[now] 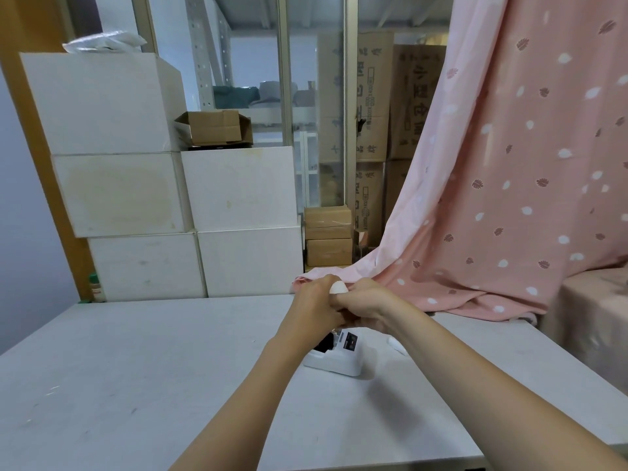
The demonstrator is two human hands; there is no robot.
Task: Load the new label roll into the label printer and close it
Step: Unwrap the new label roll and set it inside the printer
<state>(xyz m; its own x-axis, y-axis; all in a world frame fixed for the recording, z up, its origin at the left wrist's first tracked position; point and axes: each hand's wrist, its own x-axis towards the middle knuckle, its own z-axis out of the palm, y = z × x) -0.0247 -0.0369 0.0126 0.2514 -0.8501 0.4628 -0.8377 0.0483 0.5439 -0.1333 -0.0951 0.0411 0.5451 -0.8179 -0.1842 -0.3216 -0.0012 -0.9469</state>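
The white label printer [339, 360] sits on the grey table [136, 368], its lid open and a dark cavity showing on its left side. Above it, my left hand [314, 309] and my right hand [368, 309] are pressed together around a small white label roll [339, 287]. Only the rounded top of the roll shows between my fingers. Both hands hover a little above and behind the printer, apart from it.
A small white object [397, 345] lies on the table right of the printer. Stacked white boxes [204, 212] stand behind the table's far edge. A pink patterned curtain [509, 181] drapes onto the far right corner. Brown cartons [328, 236] sit behind.
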